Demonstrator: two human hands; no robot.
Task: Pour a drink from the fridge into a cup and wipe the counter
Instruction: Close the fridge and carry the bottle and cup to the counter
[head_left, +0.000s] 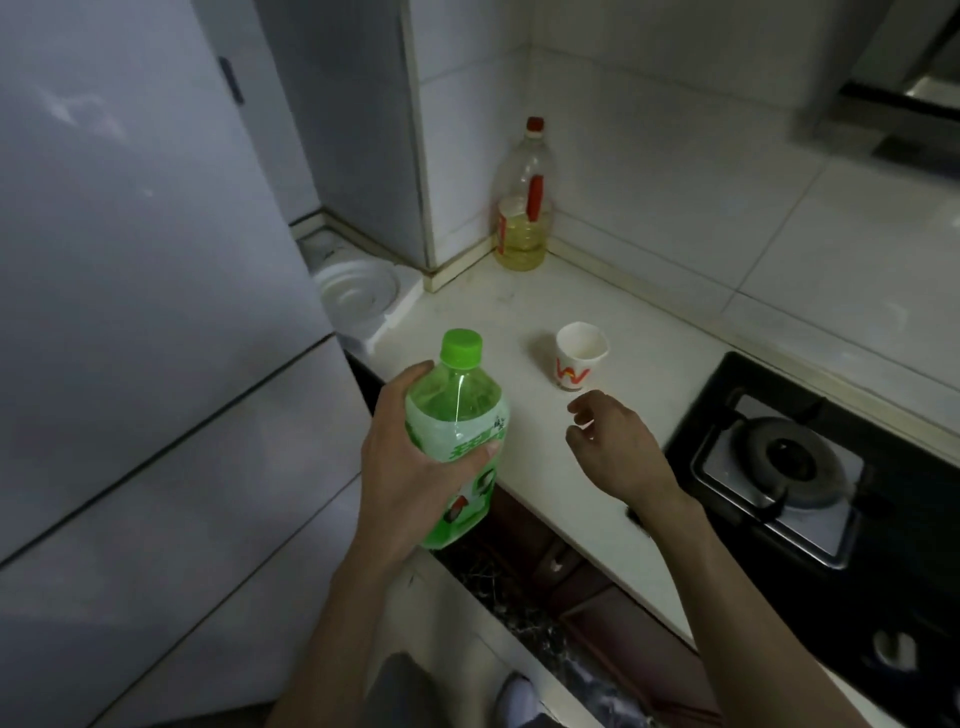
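Observation:
My left hand (410, 462) grips a green drink bottle (457, 415) around its middle, holding it upright over the front edge of the white counter (519, 312). Its green cap (461, 347) is screwed on. A small white paper cup (579, 356) with a red and yellow mark stands upright on the counter, a little right of the bottle. My right hand (615, 447) hovers just in front of the cup with its fingers loosely curled and nothing in them. The fridge (145, 291) at the left has its doors closed.
A large oil bottle with a red cap (522, 208) stands in the back corner against the tiled wall. A black gas hob with a burner (784, 457) lies at the right. A white plastic moulding (358, 296) sits between fridge and counter.

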